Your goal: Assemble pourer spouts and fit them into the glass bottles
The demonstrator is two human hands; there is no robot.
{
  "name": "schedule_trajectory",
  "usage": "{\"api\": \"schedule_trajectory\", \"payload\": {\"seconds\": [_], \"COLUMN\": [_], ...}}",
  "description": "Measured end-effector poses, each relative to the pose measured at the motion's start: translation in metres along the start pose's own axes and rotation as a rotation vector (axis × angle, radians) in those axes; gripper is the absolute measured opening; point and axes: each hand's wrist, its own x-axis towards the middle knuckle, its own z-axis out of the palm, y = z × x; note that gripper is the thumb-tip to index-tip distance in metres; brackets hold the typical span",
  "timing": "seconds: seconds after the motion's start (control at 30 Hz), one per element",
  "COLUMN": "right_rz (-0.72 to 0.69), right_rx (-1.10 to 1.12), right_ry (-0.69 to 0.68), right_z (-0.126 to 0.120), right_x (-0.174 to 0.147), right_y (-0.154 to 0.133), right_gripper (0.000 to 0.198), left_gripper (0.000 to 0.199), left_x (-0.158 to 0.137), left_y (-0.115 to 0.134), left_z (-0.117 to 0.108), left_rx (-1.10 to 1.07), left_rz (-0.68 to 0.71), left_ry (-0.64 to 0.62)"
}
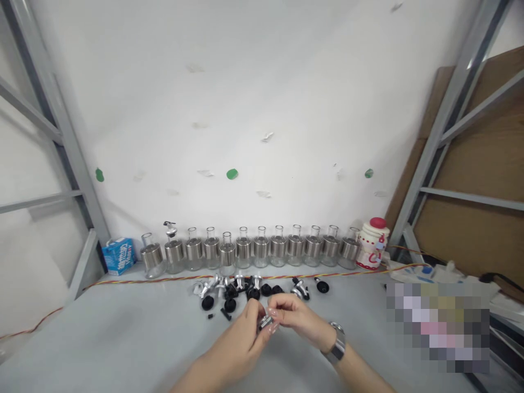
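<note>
My left hand [244, 335] is closed around a small silver-and-dark metal part [265, 322], much of it covered by fingers. Thumb and fingers of my right hand [298, 317] pinch the same part from the right. Just beyond the hands lies a loose pile of silver pourer spouts [216, 283] and round black stoppers [208, 302]. A short black tube [226, 314] and a tiny black piece [210, 316] lie left of my hands.
Glass bottles with steel sleeves [244, 248] line the wall; one bottle [174, 252] carries a spout. A blue carton [118, 255] stands left, a white-and-red jar [371, 245] right. A twisted red-yellow wire [172, 278] crosses the table. Metal frame posts flank both sides.
</note>
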Motion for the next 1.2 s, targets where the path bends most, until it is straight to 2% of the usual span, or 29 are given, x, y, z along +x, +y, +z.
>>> {"api": "schedule_trajectory", "payload": {"seconds": [0.37,0.53,0.77,0.93,1.1,1.2], "right_rz": [0.02,0.0,0.02,-0.021,-0.037,-0.029], "right_rx": [0.114,0.228,0.067,-0.008,0.05,0.097], "right_ry": [0.129,0.124,0.132,0.153,0.129,0.128], "right_z": [0.01,0.012,0.011,0.012,0.013,0.015], "right_x": [0.003,0.003,0.001,0.001,0.002,0.002], "right_y": [-0.006,-0.004,-0.009,-0.01,-0.008,-0.008], "right_gripper": [0.034,0.031,0.033,0.033,0.034,0.035], "left_gripper": [0.022,0.021,0.021,0.024,0.028,0.03], "left_x": [0.001,0.004,0.003,0.003,0.008,0.011], "left_y": [-0.006,-0.011,-0.006,0.0,-0.005,-0.01], "left_z": [0.001,0.001,0.002,0.0,0.009,0.015], "left_rx": [0.034,0.025,0.021,-0.179,-0.586,-0.716], "left_rz": [0.084,0.122,0.17,0.099,-0.081,-0.138], "left_ry": [0.004,0.03,0.087,0.088,0.027,0.023]}}
